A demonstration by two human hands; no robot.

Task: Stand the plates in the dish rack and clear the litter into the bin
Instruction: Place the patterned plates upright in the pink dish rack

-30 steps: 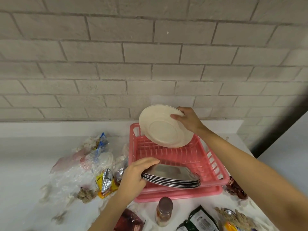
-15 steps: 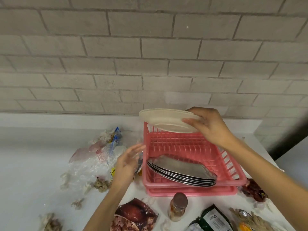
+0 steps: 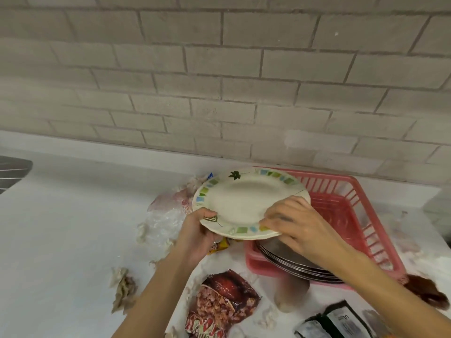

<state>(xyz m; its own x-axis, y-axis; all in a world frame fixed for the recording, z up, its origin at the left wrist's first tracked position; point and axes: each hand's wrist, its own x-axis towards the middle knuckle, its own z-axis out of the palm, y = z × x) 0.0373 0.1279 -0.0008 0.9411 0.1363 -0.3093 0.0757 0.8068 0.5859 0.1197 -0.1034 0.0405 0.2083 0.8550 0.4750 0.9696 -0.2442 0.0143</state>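
Observation:
A cream plate (image 3: 240, 198) with green and blue squares on its rim is held face up, nearly level, just left of the pink dish rack (image 3: 351, 215). My left hand (image 3: 199, 234) grips its near-left rim from below. My right hand (image 3: 296, 226) pinches its near-right rim. A stack of steel plates (image 3: 288, 261) leans in the rack's front, partly hidden by my right forearm. No bin is in view.
Litter covers the white counter: a red snack wrapper (image 3: 223, 303), crumpled paper (image 3: 123, 289), clear plastic bags (image 3: 168, 213), a black packet (image 3: 339, 323), a dark wrapper (image 3: 427, 289) and a blurred jar (image 3: 290, 296). A brick wall stands behind. A grey object (image 3: 12, 172) sits far left.
The plate has turned over from underside up to face up and come nearer and left, out over the rack's left edge. My left hand has risen and taken its rim.

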